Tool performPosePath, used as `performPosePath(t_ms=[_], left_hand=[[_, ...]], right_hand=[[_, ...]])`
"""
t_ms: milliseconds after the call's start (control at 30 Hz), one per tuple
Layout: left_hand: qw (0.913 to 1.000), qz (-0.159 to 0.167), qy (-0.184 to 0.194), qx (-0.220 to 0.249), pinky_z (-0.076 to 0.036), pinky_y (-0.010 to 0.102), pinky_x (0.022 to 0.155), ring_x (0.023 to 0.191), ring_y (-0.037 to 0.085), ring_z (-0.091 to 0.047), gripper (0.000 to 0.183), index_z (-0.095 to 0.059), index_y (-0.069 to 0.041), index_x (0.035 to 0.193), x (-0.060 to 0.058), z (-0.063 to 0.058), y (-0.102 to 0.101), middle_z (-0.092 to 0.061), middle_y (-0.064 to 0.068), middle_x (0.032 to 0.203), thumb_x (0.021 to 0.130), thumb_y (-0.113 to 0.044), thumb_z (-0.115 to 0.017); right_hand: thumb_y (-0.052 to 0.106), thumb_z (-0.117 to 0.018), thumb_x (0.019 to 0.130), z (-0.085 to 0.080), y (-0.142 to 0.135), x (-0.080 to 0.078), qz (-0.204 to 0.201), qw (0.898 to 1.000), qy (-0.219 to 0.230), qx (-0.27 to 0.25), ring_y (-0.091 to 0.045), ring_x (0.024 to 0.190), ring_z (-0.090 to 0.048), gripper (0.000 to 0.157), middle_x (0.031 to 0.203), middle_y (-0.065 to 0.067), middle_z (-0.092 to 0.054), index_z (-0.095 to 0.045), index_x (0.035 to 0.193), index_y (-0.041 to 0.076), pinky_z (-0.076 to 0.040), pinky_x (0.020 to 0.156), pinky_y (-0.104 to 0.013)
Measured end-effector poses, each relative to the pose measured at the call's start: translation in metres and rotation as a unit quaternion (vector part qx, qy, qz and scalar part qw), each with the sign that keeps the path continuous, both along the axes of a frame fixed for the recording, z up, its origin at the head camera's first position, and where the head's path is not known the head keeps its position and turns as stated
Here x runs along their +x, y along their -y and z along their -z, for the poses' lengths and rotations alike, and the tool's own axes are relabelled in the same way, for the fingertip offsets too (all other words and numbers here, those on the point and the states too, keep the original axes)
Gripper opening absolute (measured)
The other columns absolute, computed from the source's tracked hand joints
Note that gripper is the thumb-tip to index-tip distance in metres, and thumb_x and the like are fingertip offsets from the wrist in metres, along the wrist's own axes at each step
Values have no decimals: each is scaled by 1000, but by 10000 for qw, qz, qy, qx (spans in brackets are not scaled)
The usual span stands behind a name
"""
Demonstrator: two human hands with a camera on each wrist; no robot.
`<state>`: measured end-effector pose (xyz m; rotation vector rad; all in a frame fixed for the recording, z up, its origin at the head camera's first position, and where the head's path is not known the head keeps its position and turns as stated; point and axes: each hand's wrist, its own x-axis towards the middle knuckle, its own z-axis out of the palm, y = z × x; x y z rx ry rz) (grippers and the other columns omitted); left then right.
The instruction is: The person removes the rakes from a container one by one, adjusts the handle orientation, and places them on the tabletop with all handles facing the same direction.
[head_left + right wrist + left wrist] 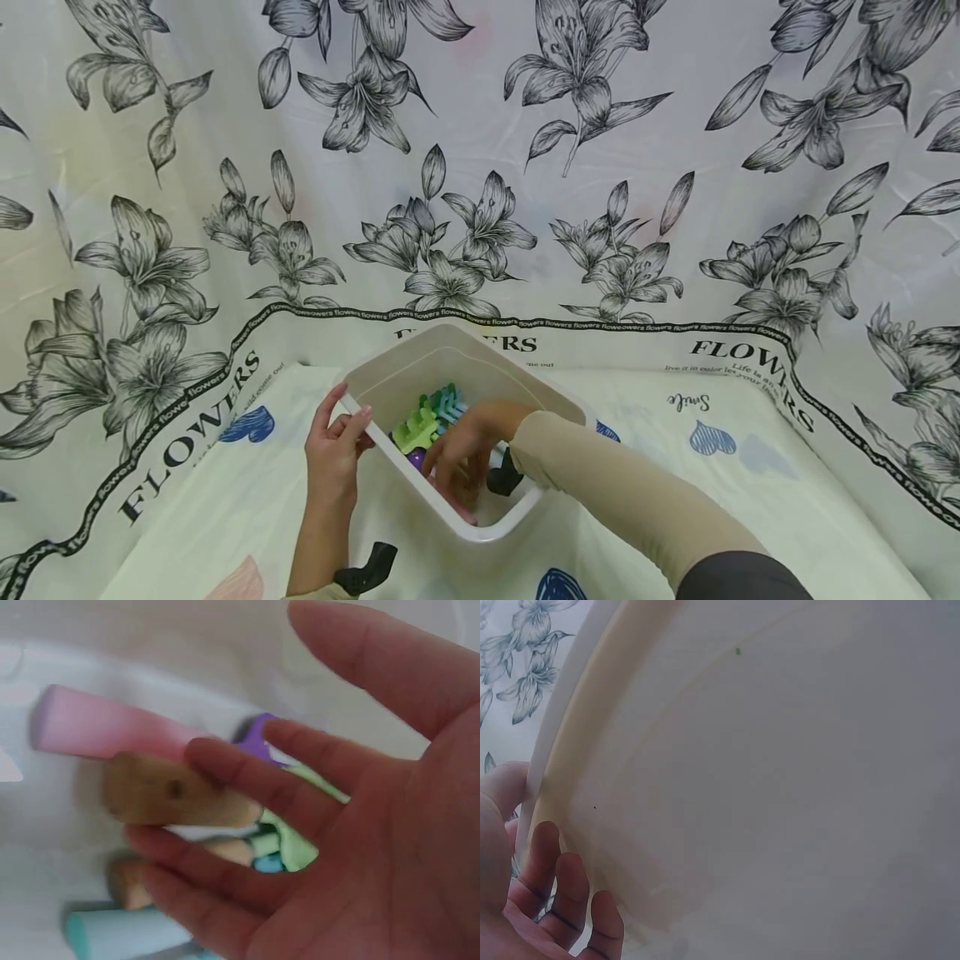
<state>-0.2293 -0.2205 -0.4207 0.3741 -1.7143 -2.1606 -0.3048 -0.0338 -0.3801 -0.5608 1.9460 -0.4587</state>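
Observation:
A white plastic bin point(408, 482) stands tilted toward me in the head view. My left hand point(336, 454) grips its left rim; in the left wrist view the fingers point(571, 889) bend at the rim. Inside the bin, my right hand point(471, 442) reaches down with spread fingers. In the right wrist view those fingers touch a brown wood-like piece point(146, 791) with a dark spot. Beside it lies a pink cylinder-like piece point(105, 724). A purple piece point(256, 740), light green pieces point(416, 427) and a pale teal cylinder point(127, 934) lie around the hand, partly hidden.
Dark green and bluish pieces point(448, 402) lie deeper in the bin. Under it spreads a pale cloth point(652, 425) with printed hearts. A flower-printed curtain point(480, 125) hangs behind and at both sides. A black device point(367, 570) sits at the left wrist.

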Motion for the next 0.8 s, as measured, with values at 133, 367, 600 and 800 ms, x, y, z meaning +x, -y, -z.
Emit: performPosePath(t_ms=[133,367,600,800], left_hand=[[10000,5,1,20,-54,26,76,68,14,-57,57,-44,-32,143,-1,0,0,-61,-3,79,92,-23,-69],[9999,8,-125,75,-54,26,74,67,14,-58,57,-46,-30,142,-1,1,-1,-60,-3,76,91,-23,-70],[9991,70,-361,224,-53,25,65,62,14,-56,57,-47,-22,142,-2,1,-1,-57,-3,69,90,-17,-71],[9992,116,-289,246,-52,25,64,62,15,-56,58,-48,-22,141,-3,2,3,-56,-2,68,89,-17,-72]], right_hand=[[18,-69,83,-10,-1,-3,-445,9973,-264,-529,-27,82,-64,53,105,-4,-59,-54,133,23,-54,80,-46],[-2,-67,84,-18,0,-9,-1200,9727,-1355,-1451,-11,71,-56,49,92,1,-61,-56,131,7,-52,65,-28],[-12,-63,83,-25,-3,-12,-678,9587,-1900,-2004,-13,63,-58,51,96,-9,-65,-55,131,3,-49,59,-24],[0,-72,83,-29,-10,-12,640,9546,-1860,-2237,-20,64,-64,49,81,-12,-65,-53,129,-1,-56,62,-33]])
